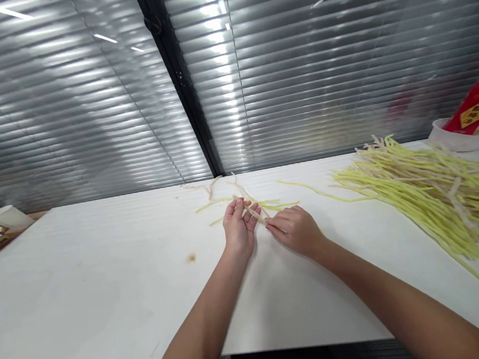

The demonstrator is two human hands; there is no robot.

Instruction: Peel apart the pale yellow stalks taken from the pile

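My left hand (239, 227) is raised over the white table, palm turned up, with thumb and forefinger pinched on a beige pipe cleaner (255, 214). The fingertips of my right hand (296, 229) close on the lower right end of the same pipe cleaner, which spans the gap between both hands. Just behind them, several yellow pipe cleaners (286, 204) lie loose on the tabletop, partly hidden by my hands. Farther back there are bent beige pipe cleaners (211, 189).
A big pile of yellow and beige pipe cleaners (428, 201) covers the right side of the white table (105, 282). Behind it stands a translucent tub (451, 139) with a red packet (473, 106). Blinds behind glass (317, 70) border the back. A white box (9, 217) sits far left.
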